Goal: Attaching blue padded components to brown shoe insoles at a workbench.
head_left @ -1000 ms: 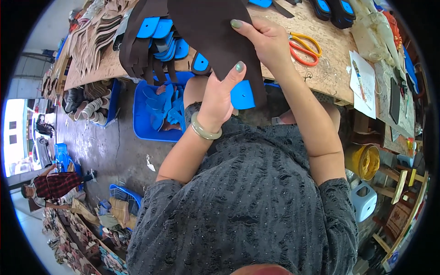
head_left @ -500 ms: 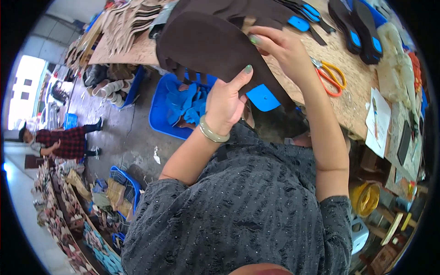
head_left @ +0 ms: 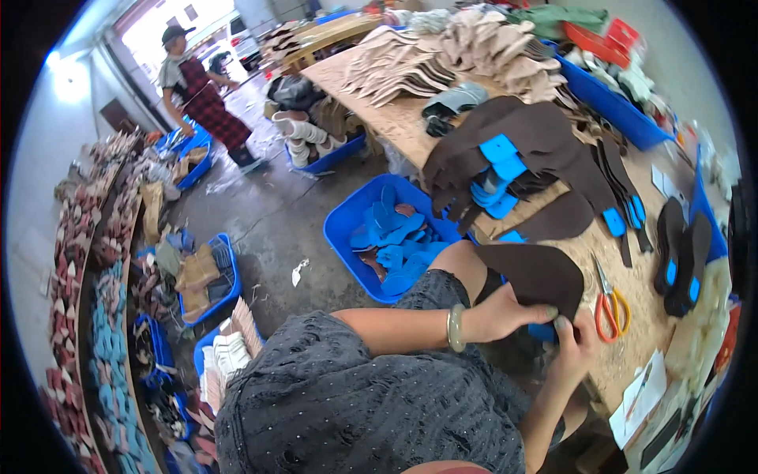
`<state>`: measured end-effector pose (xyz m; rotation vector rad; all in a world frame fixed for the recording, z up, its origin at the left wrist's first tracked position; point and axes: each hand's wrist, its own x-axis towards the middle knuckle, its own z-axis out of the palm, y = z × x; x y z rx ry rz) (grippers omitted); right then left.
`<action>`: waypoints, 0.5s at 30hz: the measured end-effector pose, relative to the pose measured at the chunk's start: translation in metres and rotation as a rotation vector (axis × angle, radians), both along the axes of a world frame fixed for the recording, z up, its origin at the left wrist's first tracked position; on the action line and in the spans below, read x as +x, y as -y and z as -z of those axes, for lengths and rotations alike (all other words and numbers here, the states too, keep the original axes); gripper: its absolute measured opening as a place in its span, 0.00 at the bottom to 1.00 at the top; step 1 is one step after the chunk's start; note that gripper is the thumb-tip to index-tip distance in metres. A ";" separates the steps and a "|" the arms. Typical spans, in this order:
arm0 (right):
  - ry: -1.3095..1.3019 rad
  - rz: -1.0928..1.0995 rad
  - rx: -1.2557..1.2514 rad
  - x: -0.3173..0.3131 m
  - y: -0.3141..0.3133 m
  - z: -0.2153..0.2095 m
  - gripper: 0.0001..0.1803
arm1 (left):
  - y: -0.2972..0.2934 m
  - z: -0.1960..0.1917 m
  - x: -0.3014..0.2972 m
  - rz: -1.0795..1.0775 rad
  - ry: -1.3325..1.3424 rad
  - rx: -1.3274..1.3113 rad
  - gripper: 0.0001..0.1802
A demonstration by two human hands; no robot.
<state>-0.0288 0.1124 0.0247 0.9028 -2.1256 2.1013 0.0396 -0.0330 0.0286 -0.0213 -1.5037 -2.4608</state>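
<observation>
My left hand [head_left: 505, 313], with a pale bangle on its wrist, grips a dark brown insole [head_left: 545, 272], thumb on top. Its wide rounded end points away from me. At the insole's near right edge, my right hand [head_left: 572, 347] pinches it between thumb and fingers, close to the left thumb. Below the left hand, part of a blue patch [head_left: 541, 332] shows; the rest is hidden. Just right of my hands, scissors [head_left: 609, 312] with orange and yellow handles lie on the wooden table [head_left: 639, 336]. Beyond the held piece is a pile of brown insoles [head_left: 545, 130] with blue patches.
A blue bin [head_left: 347, 257] of blue pieces stands on the floor left of the table. Stacks of beige pieces [head_left: 395, 67] cover the table's far end. Racks of shoe parts [head_left: 110, 316] line the left. A person [head_left: 201, 95] in a checked apron stands far left.
The view has swung left and shows more of the room. Both hands now hold the insole lower, close to my lap, and the right hand has come down beside the left thumb.
</observation>
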 end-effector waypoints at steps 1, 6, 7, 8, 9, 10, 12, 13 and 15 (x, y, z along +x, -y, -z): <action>0.030 -0.021 -0.005 0.005 -0.005 0.000 0.03 | -0.001 0.003 0.003 0.066 -0.009 0.059 0.14; 0.171 -0.085 -0.191 0.013 -0.009 0.014 0.04 | -0.005 0.017 0.007 0.103 -0.102 0.001 0.20; 0.228 -0.106 -0.233 0.014 -0.008 0.015 0.05 | -0.003 0.017 0.009 0.108 -0.082 0.037 0.20; 0.242 -0.127 -0.238 0.010 -0.010 0.021 0.05 | -0.001 0.016 0.009 0.115 -0.066 0.072 0.20; 0.239 -0.137 -0.232 0.007 -0.012 0.025 0.05 | 0.001 0.017 0.008 0.105 -0.071 0.075 0.20; 0.359 -0.163 -0.267 0.005 -0.013 0.028 0.06 | 0.004 0.020 0.006 0.124 -0.062 -0.004 0.19; 0.518 -0.230 -0.285 0.000 -0.012 0.026 0.12 | 0.011 0.020 0.004 0.122 -0.058 -0.080 0.19; 0.516 -0.246 -0.276 -0.001 -0.011 0.023 0.12 | 0.013 0.019 0.005 0.158 -0.047 -0.062 0.18; 0.667 -0.293 -0.259 0.008 -0.005 0.005 0.18 | 0.014 0.020 0.007 0.172 -0.041 -0.055 0.17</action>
